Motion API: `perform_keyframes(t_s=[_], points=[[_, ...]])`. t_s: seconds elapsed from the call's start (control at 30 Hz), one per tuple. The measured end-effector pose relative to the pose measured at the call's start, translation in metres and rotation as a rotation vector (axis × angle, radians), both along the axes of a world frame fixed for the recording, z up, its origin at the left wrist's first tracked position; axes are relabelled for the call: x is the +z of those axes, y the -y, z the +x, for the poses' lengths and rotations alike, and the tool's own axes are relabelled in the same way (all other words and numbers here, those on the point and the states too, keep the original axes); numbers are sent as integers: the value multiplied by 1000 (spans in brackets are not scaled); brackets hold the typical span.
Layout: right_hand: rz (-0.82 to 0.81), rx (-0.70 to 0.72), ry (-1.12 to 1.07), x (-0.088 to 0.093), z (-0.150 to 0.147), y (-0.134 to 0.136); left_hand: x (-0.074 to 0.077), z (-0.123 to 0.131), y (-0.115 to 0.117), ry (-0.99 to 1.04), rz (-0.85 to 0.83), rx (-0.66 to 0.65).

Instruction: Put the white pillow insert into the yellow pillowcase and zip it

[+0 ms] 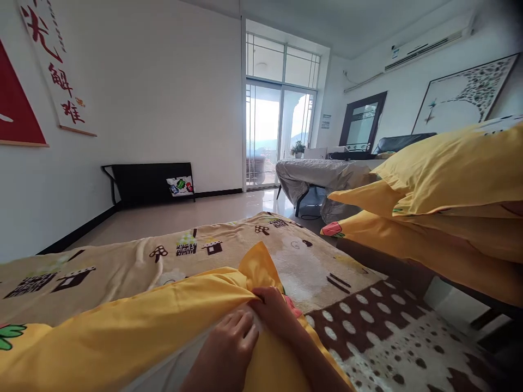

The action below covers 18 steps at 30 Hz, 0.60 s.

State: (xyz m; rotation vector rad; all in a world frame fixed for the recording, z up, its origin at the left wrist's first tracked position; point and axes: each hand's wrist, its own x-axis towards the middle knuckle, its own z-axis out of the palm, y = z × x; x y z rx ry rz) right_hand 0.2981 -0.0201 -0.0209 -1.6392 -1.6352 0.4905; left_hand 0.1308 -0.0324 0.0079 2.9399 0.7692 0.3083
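A yellow pillowcase [171, 305] with printed green and red motifs lies across the foreground, its flap corner standing up. Inside its opening shows a white pillow [183, 362], mostly covered by the yellow cloth. My right hand [272, 307] pinches the edge of the pillowcase near that raised corner. Just left of it and lower, my left hand [231, 340] is closed on the white pillow's corner at the opening; its fingertips are partly hidden. Both hands are close together.
Beneath lies a beige and brown patterned blanket [302, 261]. Stacked yellow bedding [449, 179] rises on the right. Farther back stand a table with a plastic-like cover [327, 171] and a black folded frame [151, 182] against the wall. Glass sliding doors [281, 130] are behind.
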Motion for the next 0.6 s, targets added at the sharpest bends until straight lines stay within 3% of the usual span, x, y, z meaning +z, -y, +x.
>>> perform_keyframes(t_s=[0.2, 0.4, 0.6], points=[[90, -19, -1, 2, -4, 4, -6, 7, -7, -313, -137, 141], [235, -166, -211, 7, -4, 6, -10, 13, -18, -50, -195, 252], [316, -93, -261, 9, -7, -4, -27, 21, -29, 38, -174, 212]])
